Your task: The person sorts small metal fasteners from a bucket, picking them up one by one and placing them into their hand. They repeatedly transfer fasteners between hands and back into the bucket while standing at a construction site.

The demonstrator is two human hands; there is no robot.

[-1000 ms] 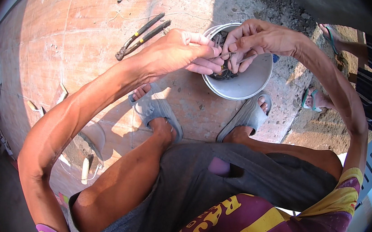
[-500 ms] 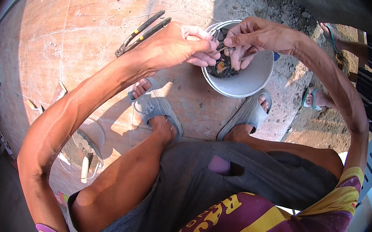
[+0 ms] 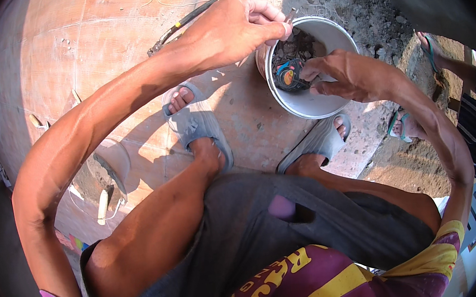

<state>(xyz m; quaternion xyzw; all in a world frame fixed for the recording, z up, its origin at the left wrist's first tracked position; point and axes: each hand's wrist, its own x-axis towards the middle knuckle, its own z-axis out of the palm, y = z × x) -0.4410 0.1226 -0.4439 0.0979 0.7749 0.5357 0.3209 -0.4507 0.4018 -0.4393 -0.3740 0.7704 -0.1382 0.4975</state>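
My left hand [image 3: 254, 25] is raised at the near-left rim of a white bucket [image 3: 315, 105]. Between its thumb and fingers it pinches a thin, short metal piece [image 3: 291, 15], perhaps a nail. My right hand [image 3: 355, 75] reaches over the bucket's right side, its thumb and forefinger apart with nothing visible between them. Close to those fingertips, inside the bucket, lies a round black and blue thing with an orange label [image 3: 288, 77], like a tape measure. Dark, flat fragments [image 3: 297, 46] lie around it. The other right fingers are partly hidden.
Behind my left forearm lies a black-handled tool with yellow bands [image 3: 184, 22], partly covered. A trowel with a pale handle [image 3: 103, 206] lies by my left knee. My sandalled feet [image 3: 198, 123] stand near the bucket. Another person's foot [image 3: 404, 125] is at the right, beside rubble.
My hands were together over the bucket with thin pieces between them. They have separated: the left went up with a piece, the right dropped toward the bucket's contents.
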